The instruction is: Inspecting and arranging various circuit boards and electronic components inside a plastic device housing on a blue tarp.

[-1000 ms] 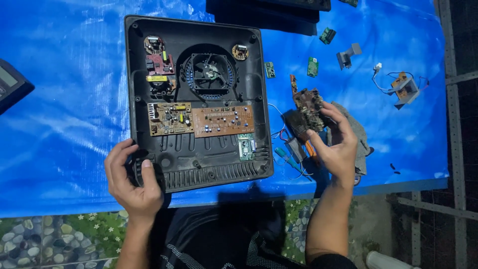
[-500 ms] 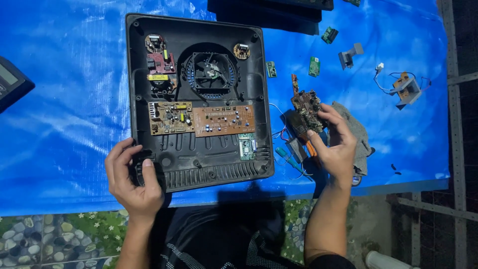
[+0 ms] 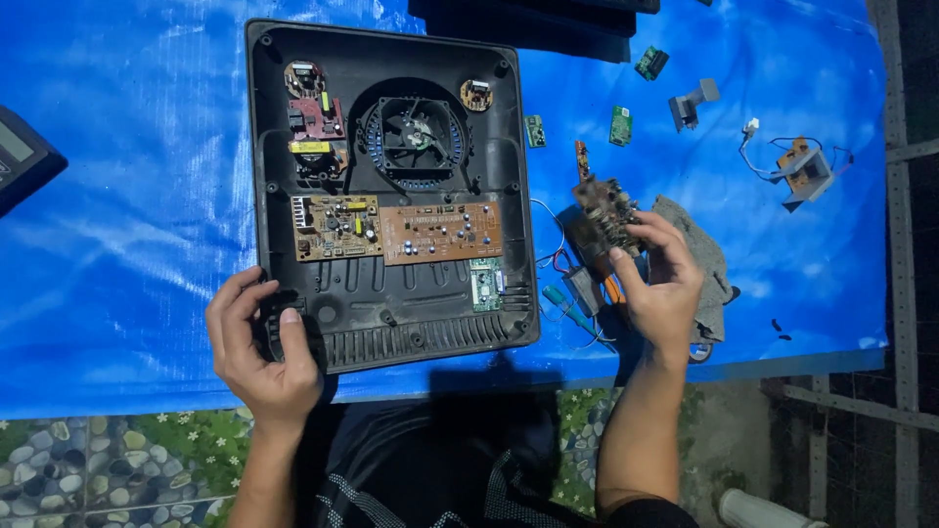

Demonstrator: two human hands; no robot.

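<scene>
— 2 hands busy? Left hand (image 3: 262, 344) clamped on black casing (image 3: 391, 323) corner, steadying it on blue tabletop (image 3: 127, 196).
— Right hand (image 3: 663, 288) gripping small circuit board (image 3: 608, 211), lifted just beside casing for inspection.

Black open appliance casing (image 3: 391, 313) flat on the blue sheet, small dusty circuit board (image 3: 608, 213) raised just right of it

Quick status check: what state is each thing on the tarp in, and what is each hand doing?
Casing: open, lying flat, insides up.
Fan: seated in the casing, blades exposed.
Boards: two, side by side in the casing.
Loose board: out of the casing, wires attached, held up.
Left hand: gripping the casing's near left corner.
Right hand: holding the loose board.
Cloth: crumpled beside the right hand.
Small parts: scattered on the tarp.
</scene>
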